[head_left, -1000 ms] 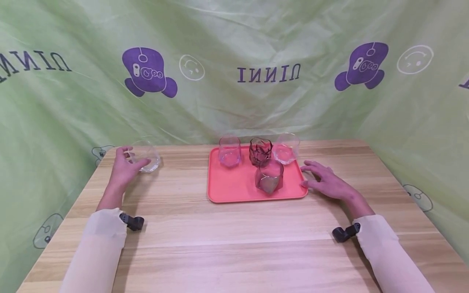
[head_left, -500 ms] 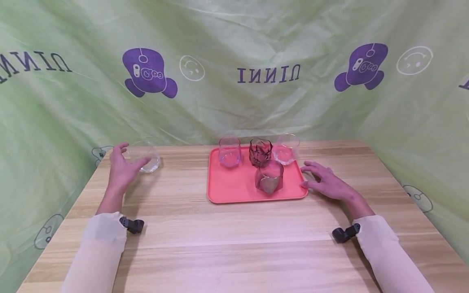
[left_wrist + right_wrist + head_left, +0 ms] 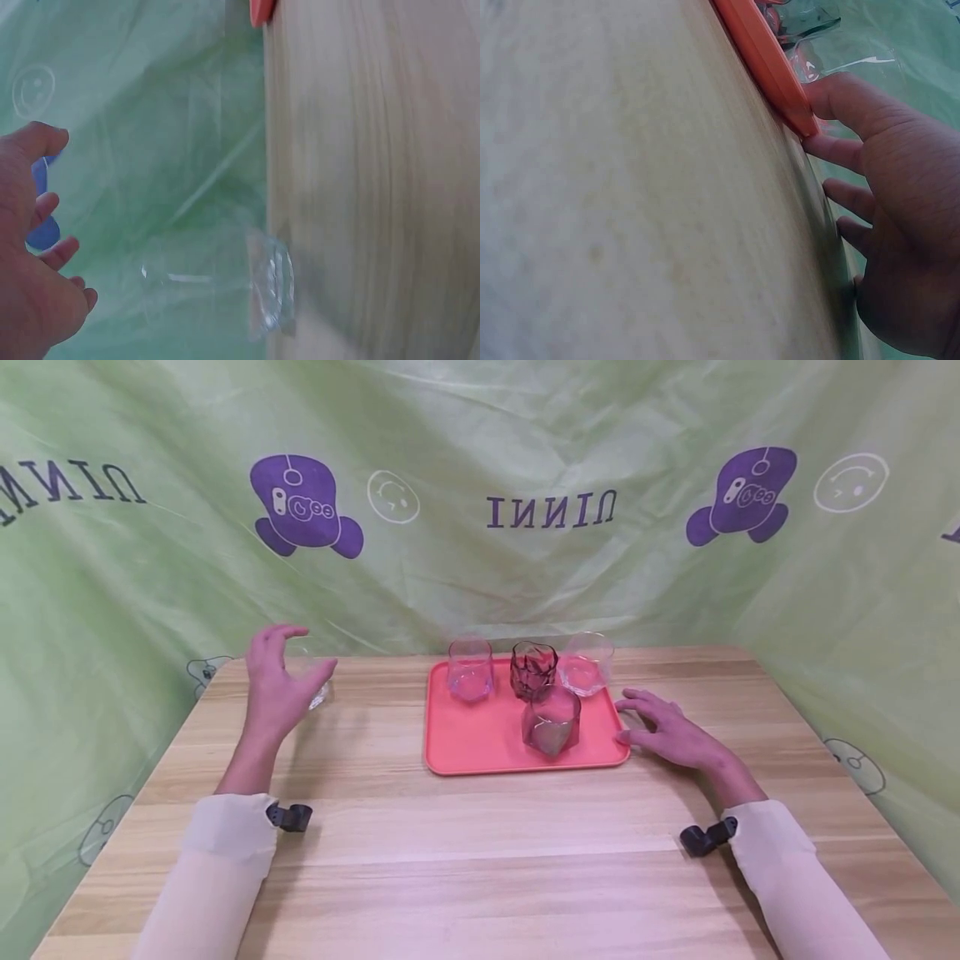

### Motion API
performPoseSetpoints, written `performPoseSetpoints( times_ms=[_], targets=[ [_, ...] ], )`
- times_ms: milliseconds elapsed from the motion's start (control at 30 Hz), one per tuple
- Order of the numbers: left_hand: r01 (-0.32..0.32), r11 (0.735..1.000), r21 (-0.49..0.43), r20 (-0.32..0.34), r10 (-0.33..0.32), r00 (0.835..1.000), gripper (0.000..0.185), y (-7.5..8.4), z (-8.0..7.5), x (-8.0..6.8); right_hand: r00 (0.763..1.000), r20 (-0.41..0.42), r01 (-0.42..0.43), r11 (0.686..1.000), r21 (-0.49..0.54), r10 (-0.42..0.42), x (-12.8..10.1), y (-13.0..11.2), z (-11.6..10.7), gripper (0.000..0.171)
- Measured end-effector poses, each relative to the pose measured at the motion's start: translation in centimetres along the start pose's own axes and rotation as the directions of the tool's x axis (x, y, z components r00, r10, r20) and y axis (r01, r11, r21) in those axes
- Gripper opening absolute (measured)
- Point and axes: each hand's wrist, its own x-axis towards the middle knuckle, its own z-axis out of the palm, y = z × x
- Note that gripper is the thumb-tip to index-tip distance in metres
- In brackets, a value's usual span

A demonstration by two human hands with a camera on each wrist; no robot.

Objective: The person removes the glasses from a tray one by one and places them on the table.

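clear glass, thin-walled and faceted: the tumbler (image 3: 313,687) stood at the far left corner of the wooden table (image 3: 480,860), upright on its base, mouth up, its long axis vertical. my left hand (image 3: 279,687) hung just in front of it, raised off the table, fingers spread wide and loosely bent, holding nothing; in the left wrist view the tumbler (image 3: 255,289) sat apart from my fingertips (image 3: 60,251). i judged it light, stiff, smooth enough to slip and quick to crack, so the place to take hold looked to be around the side wall, about mid-height, thumb against fingers.

further right sat the orange tray (image 3: 480,743) with four more glasses: a clear one (image 3: 470,670) at its back left, a dark red one (image 3: 533,668) beside that, another clear one (image 3: 586,664) at the back right corner, and a greyish one (image 3: 551,720) nearer me.

my right hand (image 3: 669,733) lay flat on the table at the tray's right edge, fingers relaxed and apart, the thumb touching the rim (image 3: 780,75).
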Motion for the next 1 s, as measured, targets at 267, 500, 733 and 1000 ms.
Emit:
performPoseSetpoints(
  times_ms=[267,500,733,1000],
  targets=[
    [-0.15,0.989,-0.016,0.063,0.151,0.987,0.05,1.2,2.2,0.1,1.0,0.002,-0.005,1.0,0.007,0.005,0.0,-0.1,-0.1,0.058],
    [-0.12,0.991,-0.057,0.158,0.128,0.979,0.054,1.9,4.9,-0.3,1.0,0.011,-0.014,1.0,0.005,0.014,-0.1,0.0,-0.1,0.057],
    [-0.09,0.991,-0.102,0.255,0.113,0.96,0.063,2.6,8.1,-0.4,1.0,0.017,-0.015,1.0,0.014,0.015,0.0,0.0,-0.2,0.056],
    [0.079,0.969,-0.235,0.408,0.024,0.913,0.07,3.2,11.7,0.0,1.0,0.019,-0.016,1.0,0.015,0.015,-0.1,-0.1,-0.1,0.056]
  ],
)
